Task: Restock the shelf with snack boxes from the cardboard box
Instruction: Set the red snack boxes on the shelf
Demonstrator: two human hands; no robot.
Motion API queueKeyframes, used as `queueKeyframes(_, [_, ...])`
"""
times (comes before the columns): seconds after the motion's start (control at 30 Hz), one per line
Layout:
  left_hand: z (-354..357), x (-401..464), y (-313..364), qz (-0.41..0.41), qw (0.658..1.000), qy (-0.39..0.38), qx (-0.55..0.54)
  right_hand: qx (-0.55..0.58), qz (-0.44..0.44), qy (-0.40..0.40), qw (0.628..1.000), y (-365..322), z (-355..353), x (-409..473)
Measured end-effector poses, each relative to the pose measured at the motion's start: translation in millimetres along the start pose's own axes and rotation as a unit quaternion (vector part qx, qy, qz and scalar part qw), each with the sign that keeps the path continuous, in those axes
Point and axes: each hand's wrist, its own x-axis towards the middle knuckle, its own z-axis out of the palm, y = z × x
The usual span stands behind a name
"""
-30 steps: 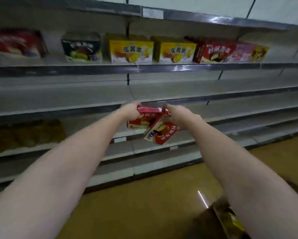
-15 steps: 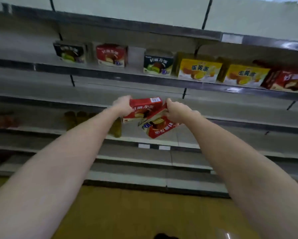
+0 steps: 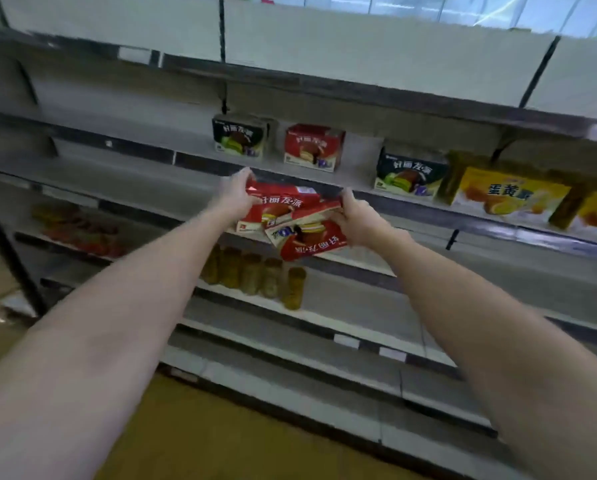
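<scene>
Both arms reach forward toward the shelf (image 3: 200,161), each hand carrying a red snack box in front of its front edge. The left hand (image 3: 236,197) grips the upper red box (image 3: 283,206) at its left end, fingers curled over the top corner, and this box sits roughly level with its printed face toward the camera. The right hand (image 3: 357,220) grips the lower red box (image 3: 307,237) at its right end; that box is tilted and turned so its lettering reads upside down. The two boxes overlap, the lower one lying in front of the upper, and they look to be touching, though the blur makes that hard to confirm.

On the shelf, just above the hands, stands a dark box with a green cake picture (image 3: 239,137), and right of it a red box on the shelf (image 3: 312,148) of the same design as the two being held. Further right along the same shelf sit a second dark box (image 3: 409,174) and then yellow boxes (image 3: 508,195). Two levels below the shelf, under the held boxes, a row of yellowish jars (image 3: 255,278) stands, and to their left lie some blurred red and yellow packets (image 3: 79,226). The floor (image 3: 200,441) under the unit is brownish yellow.
</scene>
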Motion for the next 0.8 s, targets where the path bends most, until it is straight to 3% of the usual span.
queueKeyframes(0.23, [-31.2,110.2,-16.1,0.029,0.996,0.059,-0.068,0.111,-0.053,0.093,0.988,-25.5,-11.6,106.0])
queueKeyframes(0.37, [-25.7,175.4,-9.2,0.041,0.992,0.062,-0.099,0.147,-0.039,0.136,0.979,-28.1,-22.9,163.6])
queueKeyframes(0.8, [79.7,301.8,-4.9,0.067,0.988,-0.035,-0.135,0.143,0.091,0.157,0.973,60.3,-21.8,239.3])
